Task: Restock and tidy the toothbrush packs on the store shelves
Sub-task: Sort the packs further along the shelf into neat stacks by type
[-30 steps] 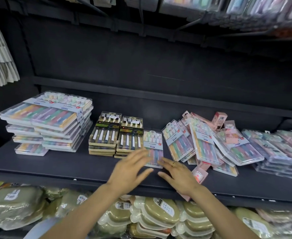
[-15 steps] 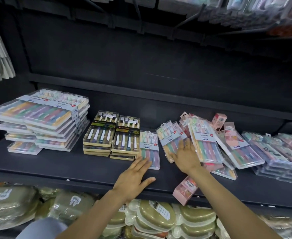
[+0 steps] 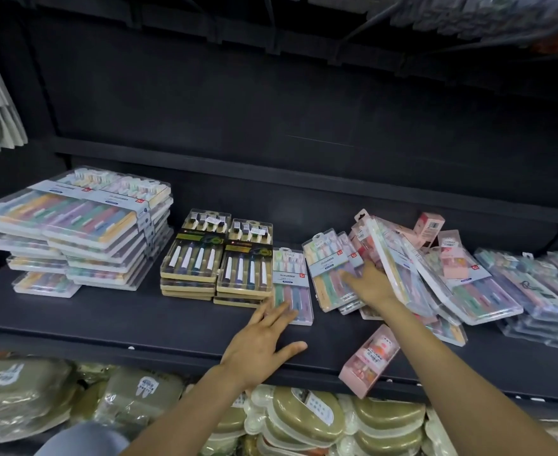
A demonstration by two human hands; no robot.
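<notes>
On the dark store shelf (image 3: 113, 319), left hand (image 3: 260, 344) is resting flat, fingers spread, touching a lone toothbrush pack (image 3: 292, 284), while right hand (image 3: 371, 284), fingers extended, is pressing into the jumbled toothbrush packs (image 3: 399, 274); tidying step, next likely squaring that pile.

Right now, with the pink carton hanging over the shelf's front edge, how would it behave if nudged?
The pink carton overhangs the shelf lip, tilted, so a nudge would probably tip it off. It looks like thin card, likely light and crushable. The right hand rests higher up on the toothbrush packs, not on it.
</notes>
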